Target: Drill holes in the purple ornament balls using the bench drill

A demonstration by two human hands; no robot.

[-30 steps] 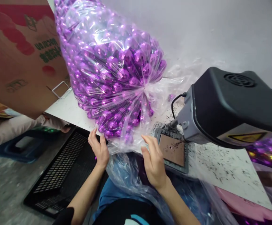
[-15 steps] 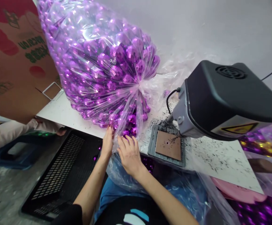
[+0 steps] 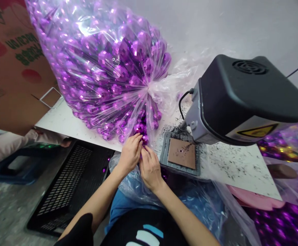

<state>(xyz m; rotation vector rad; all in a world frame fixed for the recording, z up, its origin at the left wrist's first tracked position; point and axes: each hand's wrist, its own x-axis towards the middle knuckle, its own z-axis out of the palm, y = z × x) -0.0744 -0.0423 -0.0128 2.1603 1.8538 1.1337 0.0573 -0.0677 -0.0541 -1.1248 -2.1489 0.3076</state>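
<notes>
A large clear plastic bag (image 3: pixel 105 71) full of shiny purple faceted balls lies on the white worktop, gathered to a knot at its right end. By its lower front edge, a few uncovered purple balls (image 3: pixel 139 129) show at my fingertips. My left hand (image 3: pixel 130 154) is closed, its fingers bent and pressed together beside these balls. Just right of it my right hand (image 3: pixel 151 168) is closed too, its fingertips meeting the left hand's. What the fingers hold is hidden. Clear plastic sheeting (image 3: pixel 130 186) hangs below my hands over my lap.
Right of my hands a black-topped machine (image 3: pixel 251 92) overhangs a grey base plate with a brown board (image 3: pixel 181 153). Dark shavings litter the worktop (image 3: pixel 238 167). At lower left stands a black crate (image 3: pixel 69 184); a cardboard box (image 3: pixel 7 75) and another person's sleeve (image 3: pixel 10 145) are beyond.
My left hand has moved right and up, from apart to touching my right hand. My right hand has shifted slightly right and down, its fingers now more bent. The whole view has shifted slightly.
</notes>
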